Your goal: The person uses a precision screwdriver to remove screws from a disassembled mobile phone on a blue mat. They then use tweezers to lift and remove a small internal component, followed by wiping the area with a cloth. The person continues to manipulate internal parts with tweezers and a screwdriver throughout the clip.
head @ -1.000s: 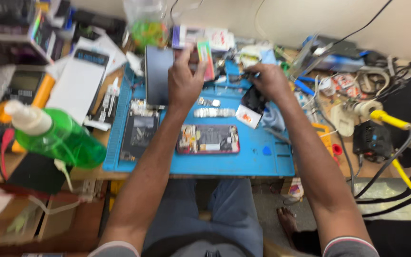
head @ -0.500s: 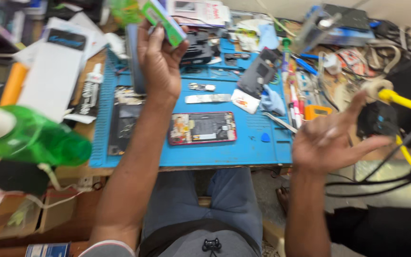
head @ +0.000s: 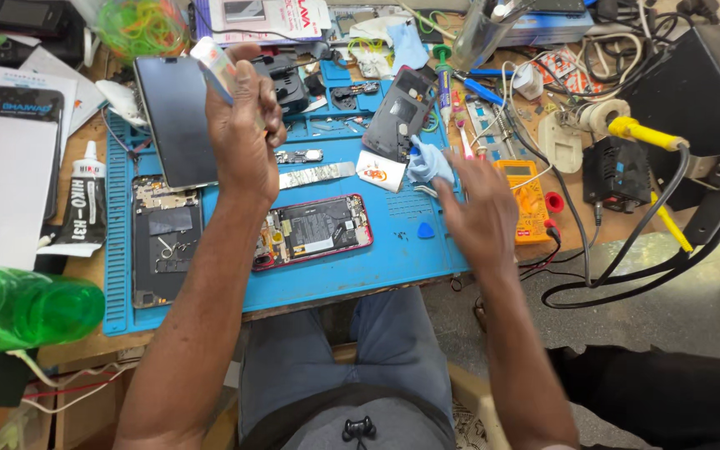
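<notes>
Left hand (head: 243, 137), upper centre-left of frame, is curled shut round a phone screen panel (head: 175, 121), gripping its right edge, panel upright-ish w/ dark glass facing the camera. Same hand also pinches a small flat tool w/ pale tip (head: 210, 57) that pokes up past the knuckles; can't tell exactly what it is.

Right hand (head: 477, 212), centre-right, is spread, fingers loose and apart, holding nothing. Fingertips are just beside a crumpled blue cloth (head: 428, 162), maybe touching it, can't tell for sure.

Both hands sit over a blue silicone work mat (head: 377, 258) on the bench. On the mat, centre: opened phone w/ red frame (head: 314, 229), insides showing, between the two forearms. Left of it, another opened phone body (head: 164, 242), dark, lying flat under the held panel. A metal strip (head: 317, 175) lies just above the red phone. Black back cover (head: 400, 112) leans in the upper centre, near the cloth. Blue triangular pick (head: 426, 230) lies on the mat just left of the right hand.

Off the mat: yellow multimeter (head: 522, 200) right next to the right hand; black glue tube (head: 85, 200) at left; green plastic bottle (head: 22, 308) at lower left, blurred.
</notes>
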